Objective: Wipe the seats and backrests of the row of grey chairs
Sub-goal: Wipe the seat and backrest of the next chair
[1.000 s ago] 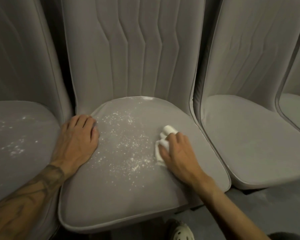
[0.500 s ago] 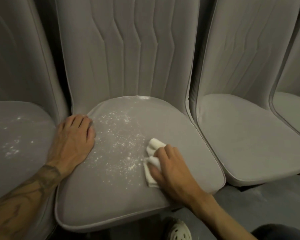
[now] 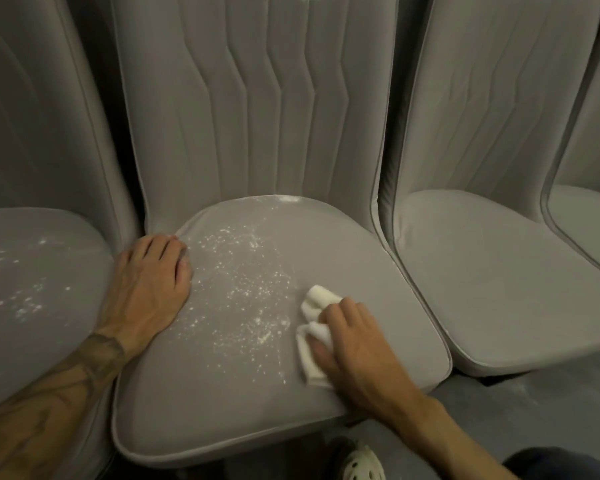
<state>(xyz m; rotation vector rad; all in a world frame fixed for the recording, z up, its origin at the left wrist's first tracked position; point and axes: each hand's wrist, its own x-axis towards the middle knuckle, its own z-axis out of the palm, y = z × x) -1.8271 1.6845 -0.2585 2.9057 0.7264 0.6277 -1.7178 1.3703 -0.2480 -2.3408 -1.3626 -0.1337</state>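
Your left hand [image 3: 149,289] lies flat on the left rear edge of the middle seat [image 3: 222,403], close to where the seat meets its backrest [image 3: 250,116]. Its fingers [image 3: 160,247] are straight and held together, grasping nothing, and the tattooed forearm [image 3: 49,393] crosses the seat's front left corner.

Your right hand [image 3: 357,348] is on the right half of the same seat, toward the front edge. Its fingers [image 3: 329,318] are bent over a bunched white cloth [image 3: 317,297] and press it onto the fabric. Part of the cloth sticks out past the fingertips toward the backrest, and another part shows on the thumb side.

White powder [image 3: 243,299] is scattered across the middle of that seat, from the rear edge down to just left of the cloth. The strip of seat to the right of the cloth looks plain grey.

The left chair's seat [image 3: 32,237] has its own white specks [image 3: 25,303]. The right chair's seat [image 3: 492,278] shows no specks, and one more chair [image 3: 589,220] sits at the right edge of the view. A pale perforated shoe [image 3: 359,464] stands on the floor [image 3: 520,407] below the middle seat's front edge.
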